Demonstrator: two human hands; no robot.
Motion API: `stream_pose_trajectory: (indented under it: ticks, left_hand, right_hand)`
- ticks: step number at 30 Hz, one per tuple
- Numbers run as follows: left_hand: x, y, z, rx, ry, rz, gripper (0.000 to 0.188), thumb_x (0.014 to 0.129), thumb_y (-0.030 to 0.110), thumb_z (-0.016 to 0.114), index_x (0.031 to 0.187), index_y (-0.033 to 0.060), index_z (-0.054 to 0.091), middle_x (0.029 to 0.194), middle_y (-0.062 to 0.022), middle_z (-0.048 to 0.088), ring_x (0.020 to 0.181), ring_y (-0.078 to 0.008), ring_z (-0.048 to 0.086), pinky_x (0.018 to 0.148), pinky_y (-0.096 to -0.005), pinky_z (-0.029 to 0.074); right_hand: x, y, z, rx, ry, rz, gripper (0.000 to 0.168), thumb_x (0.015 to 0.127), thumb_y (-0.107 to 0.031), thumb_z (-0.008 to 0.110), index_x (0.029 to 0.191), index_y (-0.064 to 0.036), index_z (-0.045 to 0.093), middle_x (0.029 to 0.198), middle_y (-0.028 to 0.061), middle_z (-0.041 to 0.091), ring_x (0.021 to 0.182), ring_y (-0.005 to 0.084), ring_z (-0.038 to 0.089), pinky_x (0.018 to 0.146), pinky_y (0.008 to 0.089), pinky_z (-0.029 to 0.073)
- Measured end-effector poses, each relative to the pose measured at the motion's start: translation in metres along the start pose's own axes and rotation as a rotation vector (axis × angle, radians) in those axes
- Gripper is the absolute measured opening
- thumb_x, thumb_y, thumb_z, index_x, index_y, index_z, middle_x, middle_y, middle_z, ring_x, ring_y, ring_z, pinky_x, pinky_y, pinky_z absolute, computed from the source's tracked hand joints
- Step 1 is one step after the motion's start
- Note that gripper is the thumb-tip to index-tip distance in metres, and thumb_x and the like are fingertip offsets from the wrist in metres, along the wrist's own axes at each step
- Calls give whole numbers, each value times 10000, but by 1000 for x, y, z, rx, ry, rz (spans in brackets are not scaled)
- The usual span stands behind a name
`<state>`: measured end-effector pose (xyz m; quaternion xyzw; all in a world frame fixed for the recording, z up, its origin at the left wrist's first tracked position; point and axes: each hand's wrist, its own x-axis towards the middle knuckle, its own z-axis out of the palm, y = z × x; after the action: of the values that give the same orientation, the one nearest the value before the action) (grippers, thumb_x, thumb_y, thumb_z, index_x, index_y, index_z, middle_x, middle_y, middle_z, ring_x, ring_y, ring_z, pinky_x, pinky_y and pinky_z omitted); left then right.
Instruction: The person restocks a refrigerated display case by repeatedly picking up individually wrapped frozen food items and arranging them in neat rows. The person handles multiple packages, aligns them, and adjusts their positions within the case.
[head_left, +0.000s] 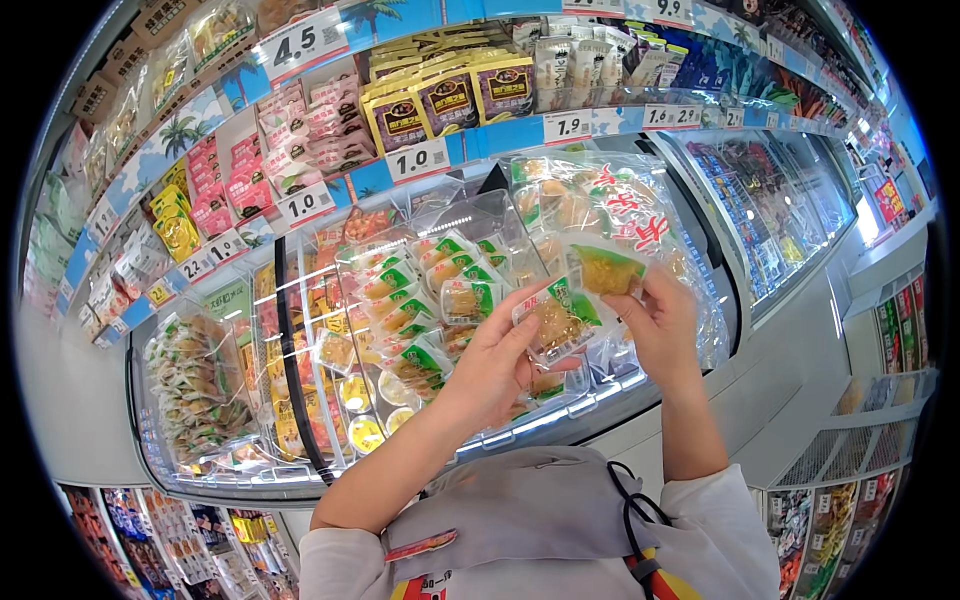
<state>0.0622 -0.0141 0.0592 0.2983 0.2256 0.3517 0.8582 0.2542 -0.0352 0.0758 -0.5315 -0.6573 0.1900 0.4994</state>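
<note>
Between the fingers of my left hand (491, 364) is a small clear food packet (556, 321) with green and white printing and golden-brown contents. My right hand (666, 324) pinches a second packet (604, 271) of the same kind, its green edge upward. The two packets are close together, partly overlapping in view. Below them, a clear plastic bin (536, 255) holds rows of similar packets (409, 300) in the chest freezer. A large transparent bag (660, 202) with red writing lies behind my right hand, with more such packets (574, 199) visible inside.
Snack shelves with price tags (417, 163) rise behind the freezer. To the left lies a pile of bagged packets (196, 386) beside a black divider bar (294, 375). Round tubs (366, 433) sit near the freezer's front edge (585, 412). Another freezer (772, 202) stands at right.
</note>
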Motion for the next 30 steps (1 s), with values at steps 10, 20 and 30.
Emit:
stream_pose_trajectory:
  ticks: [10, 20, 30]
  left_hand:
    - [-20, 9, -30, 28, 44, 46, 568, 909, 246, 561, 1375, 54, 300, 1304, -102, 458, 1179, -228, 495, 927, -427, 480]
    - [-18, 7, -20, 16, 254, 314, 571, 866, -4, 558, 1370, 53, 296, 1232, -107, 495, 1077, -193, 536, 900, -368, 491]
    - [-20, 10, -38, -24, 109, 229, 611, 948, 463, 358, 1389, 54, 253, 1382, -113, 365, 1232, -280, 434, 943, -457, 451]
  right_hand:
    - [-11, 3, 36, -549, -188, -604, 493, 685, 22, 603, 1173, -48, 590, 1066, 170, 528, 866, 298, 578, 675, 344, 507]
    - [-21, 4, 46, 771, -123, 481, 220, 871, -60, 593, 1079, -4, 550, 949, 95, 586, 767, 131, 582, 656, 245, 503]
    - [3, -14, 50, 913, 136, 487, 201, 841, -79, 618, 1023, 1, 589, 913, 64, 614, 828, 129, 589, 733, 290, 510]
